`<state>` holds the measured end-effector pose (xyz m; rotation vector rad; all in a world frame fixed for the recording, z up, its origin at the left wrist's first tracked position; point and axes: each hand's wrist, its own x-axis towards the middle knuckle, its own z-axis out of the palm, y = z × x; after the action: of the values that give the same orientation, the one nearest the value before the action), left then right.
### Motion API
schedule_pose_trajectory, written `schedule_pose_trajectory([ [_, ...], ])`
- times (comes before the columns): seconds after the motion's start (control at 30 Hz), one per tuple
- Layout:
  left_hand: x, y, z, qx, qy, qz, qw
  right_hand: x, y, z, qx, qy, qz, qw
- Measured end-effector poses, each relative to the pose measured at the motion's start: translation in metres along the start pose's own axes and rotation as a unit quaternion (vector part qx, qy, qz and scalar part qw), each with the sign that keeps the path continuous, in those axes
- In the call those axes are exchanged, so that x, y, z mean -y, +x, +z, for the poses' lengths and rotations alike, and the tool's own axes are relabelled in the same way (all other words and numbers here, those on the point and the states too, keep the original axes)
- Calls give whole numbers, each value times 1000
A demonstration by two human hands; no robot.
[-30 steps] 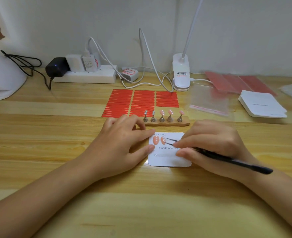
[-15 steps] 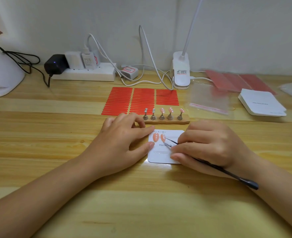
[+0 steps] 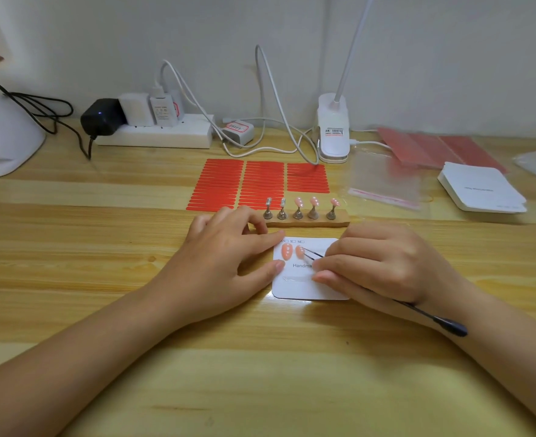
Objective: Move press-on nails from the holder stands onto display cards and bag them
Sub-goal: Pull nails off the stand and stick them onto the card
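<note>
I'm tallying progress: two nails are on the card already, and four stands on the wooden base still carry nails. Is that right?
Not quite. The head view shows two nails on the display card, but only three stands on the wooden base carry nails; the two left stands are bare. The right hand holds tweezers at the second nail.

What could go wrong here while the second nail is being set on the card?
The tweezers touch the second nail, which sits close beside the first nail; a slip may nudge either crooked. The left hand pins only the display card's left edge, so it may pivot. The holder stand with three nails lies just behind the knuckles and could be bumped.
</note>
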<state>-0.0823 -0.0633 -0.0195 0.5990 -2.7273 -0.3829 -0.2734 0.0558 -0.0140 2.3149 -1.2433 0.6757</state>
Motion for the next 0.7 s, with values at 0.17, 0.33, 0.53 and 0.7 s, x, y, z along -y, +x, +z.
schedule_pose_trajectory([
  [0.17, 1, 0, 0, 3, 1, -2, 1000, 0, 1, 3, -14, 4, 12, 1000],
  [0.33, 1, 1, 0, 3, 4, -4, 1000, 1, 2, 4, -35, -2, 28, 999],
  [0.53, 1, 1, 0, 3, 2, -4, 1000, 0, 3, 6, -32, -1, 16, 999],
  [0.7, 0, 1, 0, 7, 4, -12, 1000, 0, 2, 6, -31, -6, 1, 999],
])
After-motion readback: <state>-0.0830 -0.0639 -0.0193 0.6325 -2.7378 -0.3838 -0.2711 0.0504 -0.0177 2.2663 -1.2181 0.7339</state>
